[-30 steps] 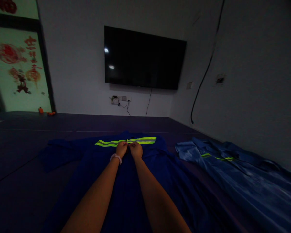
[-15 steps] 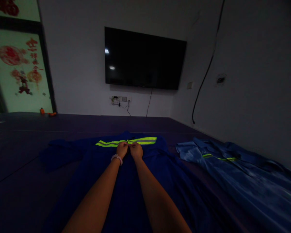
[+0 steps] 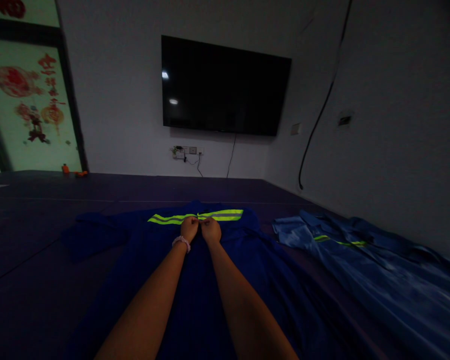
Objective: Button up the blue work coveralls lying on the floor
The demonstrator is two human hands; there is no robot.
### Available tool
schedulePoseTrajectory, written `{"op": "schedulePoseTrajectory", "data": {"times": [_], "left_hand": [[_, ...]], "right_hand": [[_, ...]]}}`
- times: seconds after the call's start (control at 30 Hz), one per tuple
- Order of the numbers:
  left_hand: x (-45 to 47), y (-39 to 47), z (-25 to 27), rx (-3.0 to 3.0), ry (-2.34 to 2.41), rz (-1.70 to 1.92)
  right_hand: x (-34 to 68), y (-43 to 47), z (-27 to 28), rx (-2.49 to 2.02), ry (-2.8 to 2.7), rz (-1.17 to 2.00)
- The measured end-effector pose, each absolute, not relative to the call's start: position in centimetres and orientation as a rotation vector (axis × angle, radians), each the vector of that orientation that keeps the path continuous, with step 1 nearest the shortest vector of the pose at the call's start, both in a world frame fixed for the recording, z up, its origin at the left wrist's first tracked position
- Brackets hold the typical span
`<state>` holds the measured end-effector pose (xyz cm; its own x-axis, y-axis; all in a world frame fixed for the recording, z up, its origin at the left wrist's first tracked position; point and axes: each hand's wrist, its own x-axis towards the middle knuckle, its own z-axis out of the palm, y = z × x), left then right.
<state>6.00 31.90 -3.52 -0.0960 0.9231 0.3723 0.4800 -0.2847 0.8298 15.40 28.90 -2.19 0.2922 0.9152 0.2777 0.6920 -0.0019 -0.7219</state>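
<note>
A dark blue work jacket (image 3: 142, 240) lies spread out in front of me, one sleeve stretched to the left. Across its chest runs a yellow-green reflective strip (image 3: 227, 215), parted in the middle. My left hand (image 3: 189, 229), with a pale scrunchie (image 3: 181, 243) at the wrist, pinches the jacket's front edge just below the strip. Close beside it, my right hand (image 3: 211, 231) is also closed on the jacket front. The fingertips of both hands nearly meet, and the small detail between them is too dark to make out.
To the right lies another, lighter blue garment (image 3: 345, 260) with yellow-green strips. The floor (image 3: 30, 200) is dark purple with visible seams. A television (image 3: 225, 90) hangs on the far wall above sockets (image 3: 189, 151). A black cable (image 3: 318, 120) dangles at right. Small orange objects (image 3: 81, 174) sit by the door.
The view has tilted very slightly. Both hands stay at the same spot on the jacket front, with only a tiny shift of the fingers.
</note>
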Motion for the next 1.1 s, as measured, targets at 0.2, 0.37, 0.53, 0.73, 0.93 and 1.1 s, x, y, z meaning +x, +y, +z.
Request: {"op": "schedulePoseTrajectory", "data": {"times": [0.2,0.37,0.53,0.73,0.93,1.1], "left_hand": [[5.98,31.98,-3.56,1.751,1.511,1.378],[5.95,31.91,-3.63,1.744,1.500,1.401],[6.04,31.97,-3.76,1.736,1.487,1.422],[6.05,32.02,-3.75,1.724,1.486,1.424],[5.93,31.79,-3.65,1.729,1.475,1.413],[5.97,31.76,-3.70,1.725,1.479,1.418]], "right_hand": [[15.41,28.96,-2.25,-1.752,-1.457,0.351],[15.44,28.91,-2.22,-1.749,-1.451,0.356],[15.46,28.96,-2.24,-1.742,-1.449,0.360],[15.45,29.04,-2.36,-1.736,-1.442,0.356],[15.43,29.20,-2.60,-1.735,-1.441,0.350],[15.51,29.41,-2.80,-1.735,-1.447,0.345]]}}
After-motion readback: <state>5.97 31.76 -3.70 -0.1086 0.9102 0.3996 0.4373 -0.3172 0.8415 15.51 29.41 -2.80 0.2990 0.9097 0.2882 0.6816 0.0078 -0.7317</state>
